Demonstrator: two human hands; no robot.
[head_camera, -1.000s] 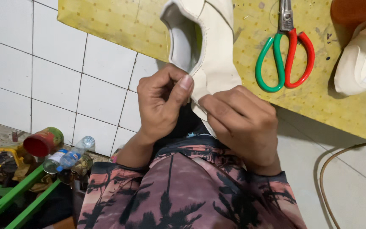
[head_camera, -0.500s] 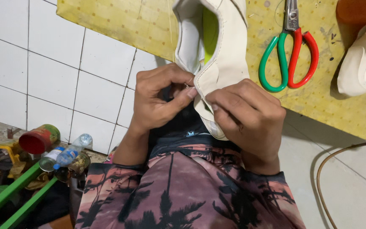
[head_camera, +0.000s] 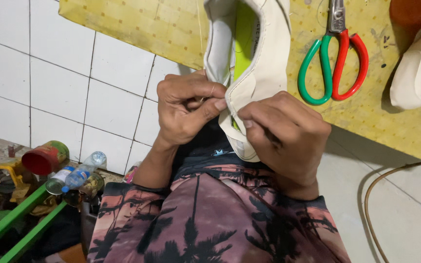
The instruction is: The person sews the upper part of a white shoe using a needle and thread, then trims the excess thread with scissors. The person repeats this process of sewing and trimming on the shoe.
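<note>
White floor tiles and a yellow tabletop [head_camera: 137, 24] carry scissors [head_camera: 334, 63]. The cream shoe [head_camera: 264, 63] lies at its edge, heel pinched closed by left hand [head_camera: 186, 109] and right hand [head_camera: 283, 134]. It looks light and soft-walled; the heel rim seems the best hold.

Bare hands, patterned shorts

The left hand [head_camera: 188, 109] and right hand [head_camera: 288, 134] wear no gloves or sleeves; pink-and-black shorts [head_camera: 210, 219] carry dark palm-tree silhouettes, under a dark shirt [head_camera: 210, 153] hem with a small pale mark.
</note>
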